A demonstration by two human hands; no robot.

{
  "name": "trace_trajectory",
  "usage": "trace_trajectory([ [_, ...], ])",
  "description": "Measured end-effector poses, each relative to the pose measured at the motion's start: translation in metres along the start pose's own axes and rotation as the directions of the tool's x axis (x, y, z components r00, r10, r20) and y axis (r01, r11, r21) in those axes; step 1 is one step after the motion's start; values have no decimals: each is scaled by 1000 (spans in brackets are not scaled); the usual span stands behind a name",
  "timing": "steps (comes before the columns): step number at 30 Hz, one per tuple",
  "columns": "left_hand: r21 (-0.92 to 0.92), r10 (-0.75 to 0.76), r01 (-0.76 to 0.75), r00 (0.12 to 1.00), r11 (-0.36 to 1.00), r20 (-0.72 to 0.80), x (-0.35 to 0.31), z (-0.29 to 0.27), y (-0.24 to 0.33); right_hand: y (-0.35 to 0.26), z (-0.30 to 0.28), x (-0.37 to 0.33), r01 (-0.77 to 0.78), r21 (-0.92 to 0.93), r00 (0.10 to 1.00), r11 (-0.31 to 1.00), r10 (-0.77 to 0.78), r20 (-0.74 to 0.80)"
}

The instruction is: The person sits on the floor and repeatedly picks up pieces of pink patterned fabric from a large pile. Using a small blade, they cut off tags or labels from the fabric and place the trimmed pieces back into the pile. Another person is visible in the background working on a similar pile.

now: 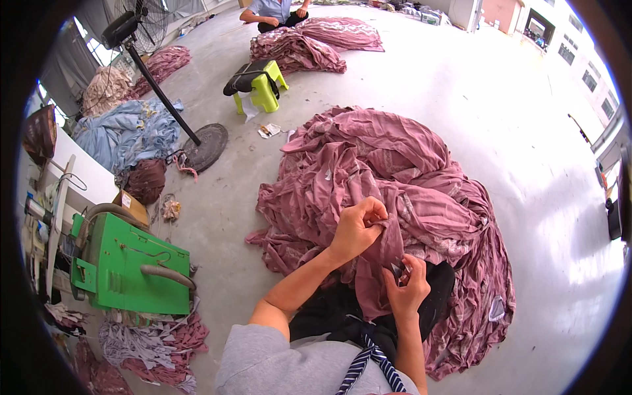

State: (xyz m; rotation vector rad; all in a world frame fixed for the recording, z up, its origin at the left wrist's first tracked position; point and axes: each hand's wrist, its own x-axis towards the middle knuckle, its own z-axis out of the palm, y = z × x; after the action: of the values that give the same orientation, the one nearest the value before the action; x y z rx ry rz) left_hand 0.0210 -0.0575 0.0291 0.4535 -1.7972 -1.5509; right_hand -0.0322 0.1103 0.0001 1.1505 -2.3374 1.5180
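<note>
Pinching a fold of mauve cloth (pixel 374 284) between the thumb and fingers of the left hand (pixel 359 230), near, just right of centre, above the dark lap (pixel 322 319). Best to hold that fold taut without stretching it. Curling the fingers of the right hand (pixel 408 289) around a small, apparently metal tool (pixel 396 268), close beside the fold; better to angle its tip away from the left hand and draw slack loosely off the pile (pixel 395 155). Worth noting from the left: smooth, boxy green cabinet (pixel 125 280); then soft, thin-looking cloth with paler patches, crumpled into deep, rounded folds.
</note>
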Motion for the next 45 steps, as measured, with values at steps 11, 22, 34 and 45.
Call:
trace_trajectory([
  [11,-32,-80,79,996,996,-24,5,0,-13,19,-8,-25,-43,-103,992,994,55,115],
  [22,-176,-95,78,991,981,-92,16,-7,-21,30,-36,-19,-469,324,883,822,448,141],
  [34,-179,-40,31,998,983,-48,26,-3,-25,9,-68,-7,-522,623,837,583,489,245],
  [45,-13,-29,31,994,999,104,78,8,-50,63,-30,9,-634,582,751,509,587,304],
])
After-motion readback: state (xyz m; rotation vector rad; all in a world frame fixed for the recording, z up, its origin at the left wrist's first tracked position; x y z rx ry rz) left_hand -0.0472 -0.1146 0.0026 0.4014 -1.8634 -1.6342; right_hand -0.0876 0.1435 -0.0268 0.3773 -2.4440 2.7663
